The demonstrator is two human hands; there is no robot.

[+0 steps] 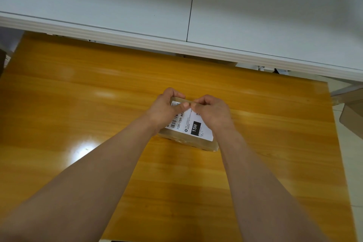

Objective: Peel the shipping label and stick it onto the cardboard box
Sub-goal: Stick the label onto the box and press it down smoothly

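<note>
Label (193, 126) lies face up on top of the box (188, 143), which sits near the middle of the table (78, 94). The left hand (166, 108) curls its fingers over the box's far edge with the thumb down on the label, so I read it as gripping the box. The right hand (213, 112) has curled fingers, and its thumb tip meets the left thumb at the label's far edge. I cannot tell whether it pinches anything.

Risks, as I judge them:
- Uneven pressing could trap a crease or bubble.
- Picking at an edge could tear the paper.
- The light box could slide under the push.

I count one label, one box in hand, two hands, one table, and one more carton (351, 116) at the right edge.
</note>
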